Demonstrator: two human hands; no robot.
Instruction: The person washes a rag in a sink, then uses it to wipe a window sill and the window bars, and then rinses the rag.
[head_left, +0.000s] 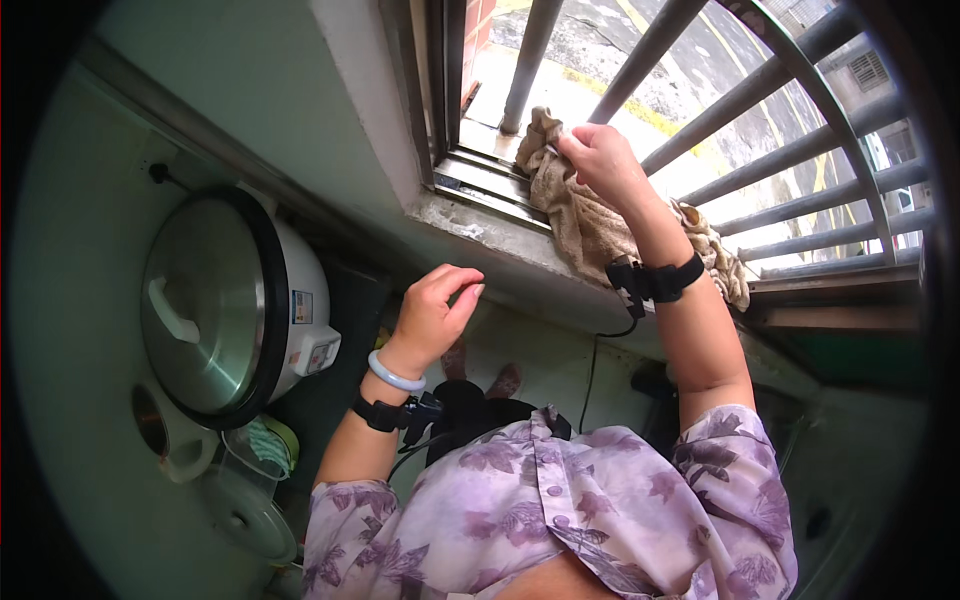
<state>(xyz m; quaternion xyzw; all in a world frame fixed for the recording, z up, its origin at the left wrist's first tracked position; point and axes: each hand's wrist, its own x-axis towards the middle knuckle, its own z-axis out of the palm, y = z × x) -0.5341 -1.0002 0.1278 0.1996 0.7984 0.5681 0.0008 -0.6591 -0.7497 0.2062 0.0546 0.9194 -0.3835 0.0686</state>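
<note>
My right hand (606, 163) pinches the upper part of a beige towel (576, 214) at the window. The towel lies bunched over the window track (491, 184) and hangs over the inner edge of the sill (472, 225). Past my right forearm, a crumpled patterned cloth (716, 255) shows on the sill; whether it belongs to the same towel I cannot tell. My left hand (435, 319) hovers below the sill, apart from the towel. Its fingers are curled in, thumb near the index finger, and nothing shows in it.
Metal window bars (690, 124) stand just beyond the towel. To the left is a large rice cooker (217, 307) with a steel lid. Near it are a light-coloured jug (184, 442) and a clear lid (255, 517). A thin cable (592, 375) hangs from my right wrist strap.
</note>
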